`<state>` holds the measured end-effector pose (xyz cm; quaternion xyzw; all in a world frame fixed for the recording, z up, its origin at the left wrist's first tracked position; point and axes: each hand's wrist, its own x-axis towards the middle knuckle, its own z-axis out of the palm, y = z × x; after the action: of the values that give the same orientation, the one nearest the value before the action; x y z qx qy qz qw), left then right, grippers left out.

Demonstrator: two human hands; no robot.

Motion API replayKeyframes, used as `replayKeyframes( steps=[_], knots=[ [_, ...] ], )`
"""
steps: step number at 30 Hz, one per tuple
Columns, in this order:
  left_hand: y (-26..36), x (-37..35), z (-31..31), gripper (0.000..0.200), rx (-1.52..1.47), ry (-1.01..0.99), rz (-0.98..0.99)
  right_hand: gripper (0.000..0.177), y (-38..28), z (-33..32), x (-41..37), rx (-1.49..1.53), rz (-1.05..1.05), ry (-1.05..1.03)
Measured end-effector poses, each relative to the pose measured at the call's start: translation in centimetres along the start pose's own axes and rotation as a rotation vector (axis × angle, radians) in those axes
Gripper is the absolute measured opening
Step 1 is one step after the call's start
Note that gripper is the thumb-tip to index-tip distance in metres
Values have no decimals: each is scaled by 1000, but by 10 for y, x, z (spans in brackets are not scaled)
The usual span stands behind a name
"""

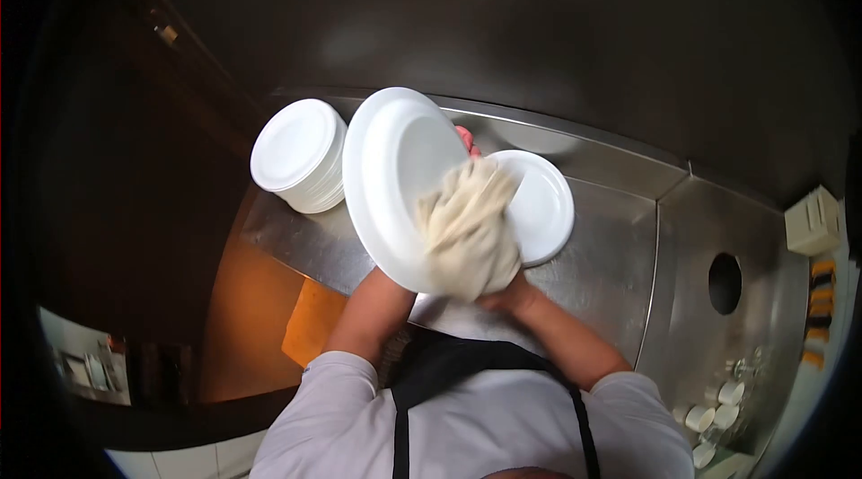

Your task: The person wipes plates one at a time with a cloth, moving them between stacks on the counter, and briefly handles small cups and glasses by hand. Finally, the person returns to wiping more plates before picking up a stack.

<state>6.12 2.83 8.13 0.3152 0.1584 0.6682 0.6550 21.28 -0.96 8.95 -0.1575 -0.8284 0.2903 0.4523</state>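
Note:
A large white plate point(386, 183) is raised and tilted over the metal counter. My left wrist point(388, 295) goes behind it, and that hand grips the plate, its fingers mostly hidden. Something pinkish-red point(467, 140) shows at the plate's far edge; I cannot make out what it is. A crumpled beige cloth point(471, 232), blurred by motion, is pressed against the plate's face by my right hand point(510, 293), whose fingers are largely covered by it. Just right of the cloth lies another white plate point(543, 214) on the counter.
A tall stack of white plates point(296, 156) stands at the left. The steel counter point(606, 246) continues right to a section with a round dark hole point(725, 283). White cups point(700, 418) and glassware sit at the lower right, below a beige box point(813, 220).

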Motion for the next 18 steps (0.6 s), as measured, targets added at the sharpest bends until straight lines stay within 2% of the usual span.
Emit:
replayKeyframes(
  steps=[1,4,5,6,9,12,14,15,18],
  knots=[
    [12,-2,-6,55,-66,-44,-14,91,-11,11,-1,41,-57,-21],
    [34,-4,-20,56,-203,-145,-51,87,-41,19,47,-34,-301,60],
    [38,-4,-25,56,-240,-170,-64,84,-49,17,62,18,-256,49],
    [41,-6,-29,56,-265,-181,-66,90,-56,6,84,-77,-230,-7],
    [51,-16,-40,57,-309,-200,-61,103,-35,20,98,-15,-69,24],
    [65,-19,-50,58,-331,-208,-43,92,-36,48,48,71,-7,5],
    [74,-21,-57,58,-342,-204,-38,80,-57,70,36,26,-122,-107],
    [77,-23,-59,59,-339,-199,-37,74,-62,77,41,-42,-281,-111],
    [83,-27,-63,60,-336,-180,-36,58,-103,62,100,-19,-324,-134]
  ],
)
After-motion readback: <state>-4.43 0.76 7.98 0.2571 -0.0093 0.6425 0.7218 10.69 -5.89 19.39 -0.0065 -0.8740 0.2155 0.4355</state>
